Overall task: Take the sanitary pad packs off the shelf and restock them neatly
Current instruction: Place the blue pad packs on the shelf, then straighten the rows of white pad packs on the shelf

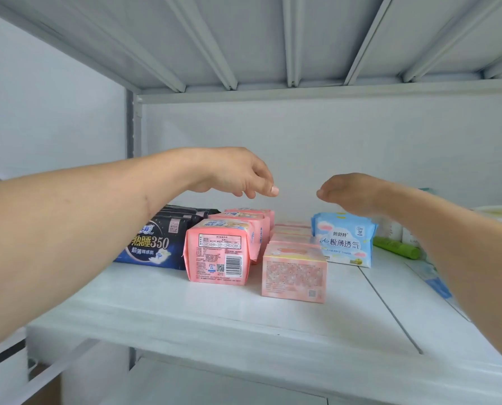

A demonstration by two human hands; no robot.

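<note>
The sanitary pad packs stand in rows on a white shelf [185,311], all of them below the two hands and touched by neither. At the left a row of dark navy packs [153,247] runs from near to far. Just to their right is a row of pink packs [219,252], the nearest one showing a barcode and printed label. Right of that, touching or nearly touching it, is a second row of paler pink speckled packs [295,271], whose nearest pack sits closer to the shelf's front edge than any other. Farther right and a little farther back stands a light blue pack [344,239].

The left hand [235,172] reaches in from the left and hangs in the air above the far end of the pink rows. Its fingers [268,188] are loosely curled downward, slightly apart, with the thumb tip showing, and they hold nothing. The right hand [352,192] reaches in from the right and hovers just above the top of the light blue pack, its back turned to the camera. Its fingers are bent downward and relaxed and grip nothing. A clear gap lies between the two hands.

At the far right of the shelf lie a green tube [395,247] and other partly hidden goods.
</note>
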